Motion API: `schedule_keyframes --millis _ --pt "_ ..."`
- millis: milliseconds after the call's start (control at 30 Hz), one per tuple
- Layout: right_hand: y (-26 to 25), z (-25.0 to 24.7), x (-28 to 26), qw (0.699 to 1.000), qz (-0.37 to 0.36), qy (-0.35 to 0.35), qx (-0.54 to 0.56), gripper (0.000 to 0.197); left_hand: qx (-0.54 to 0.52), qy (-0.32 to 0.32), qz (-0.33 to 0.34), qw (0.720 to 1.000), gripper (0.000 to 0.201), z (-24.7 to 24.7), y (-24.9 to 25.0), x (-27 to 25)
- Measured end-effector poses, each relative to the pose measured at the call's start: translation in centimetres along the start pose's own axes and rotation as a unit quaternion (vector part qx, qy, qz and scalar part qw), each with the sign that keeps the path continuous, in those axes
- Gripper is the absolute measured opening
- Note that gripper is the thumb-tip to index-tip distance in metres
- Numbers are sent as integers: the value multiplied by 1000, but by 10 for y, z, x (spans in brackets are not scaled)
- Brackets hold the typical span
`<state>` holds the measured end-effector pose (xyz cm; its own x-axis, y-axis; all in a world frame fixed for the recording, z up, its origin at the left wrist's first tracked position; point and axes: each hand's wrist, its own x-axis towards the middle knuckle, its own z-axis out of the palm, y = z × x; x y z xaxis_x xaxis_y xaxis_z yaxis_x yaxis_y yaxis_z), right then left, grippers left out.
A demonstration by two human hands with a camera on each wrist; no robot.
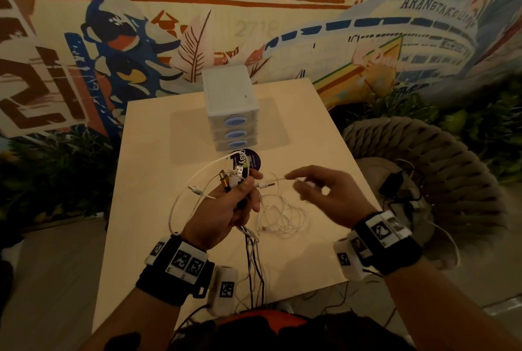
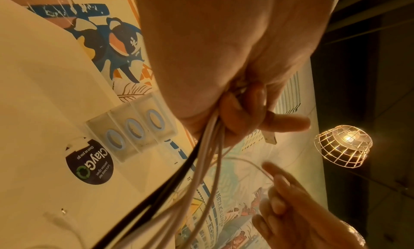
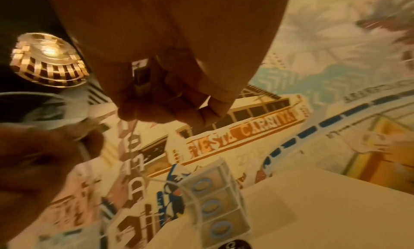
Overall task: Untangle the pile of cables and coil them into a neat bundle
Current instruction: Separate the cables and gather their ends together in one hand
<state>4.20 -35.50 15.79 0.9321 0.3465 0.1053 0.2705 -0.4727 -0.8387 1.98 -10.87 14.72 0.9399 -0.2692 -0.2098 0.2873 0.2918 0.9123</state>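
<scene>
— Left hand (image 1: 226, 209) clenched round gathered cable ends (image 1: 234, 176), held above the surface (image 1: 310, 124); right hand (image 1: 319, 189) pinching one thin white cable (image 1: 278, 179).

— Probably light, limp, snag-prone. Best gripped near plugs; loose tangle (image 1: 282, 217) lying between hands.

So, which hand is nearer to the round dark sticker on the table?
Left. The left hand holds cable plugs right in front of the sticker, overlapping its edge in the head view; the right hand is further right.

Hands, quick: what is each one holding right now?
Left hand: gripping a bunch of cables, plugs sticking out on top.
Right hand: pinching a thin white cable.
</scene>
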Motion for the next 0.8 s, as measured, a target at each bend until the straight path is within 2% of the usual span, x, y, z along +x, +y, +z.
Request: schedule_keyframes --millis 67,167,333,467,633,800 --pt "-15 16 3 999 -20 -23 -25 26 -4 -3 -12 1000 28 4 0 1" --pt "-25 28 5 998 -50 -20 -22 30 -12 12 -34 999 34 5 1 2" --pt "-30 30 6 996 -63 25 -58 16 14 -1 -54 998 30 6 0 -2" --pt "-35 26 7 993 -79 38 -84 12 10 -18 -61 998 24 9 -2 -7" --pt "-38 23 5 991 -81 45 -102 12 24 -31 -36 999 26 7 -5 -11" --pt "-30 23 2 996 -48 -3 -72 16 -27 -28 -56 998 17 6 -6 -12"
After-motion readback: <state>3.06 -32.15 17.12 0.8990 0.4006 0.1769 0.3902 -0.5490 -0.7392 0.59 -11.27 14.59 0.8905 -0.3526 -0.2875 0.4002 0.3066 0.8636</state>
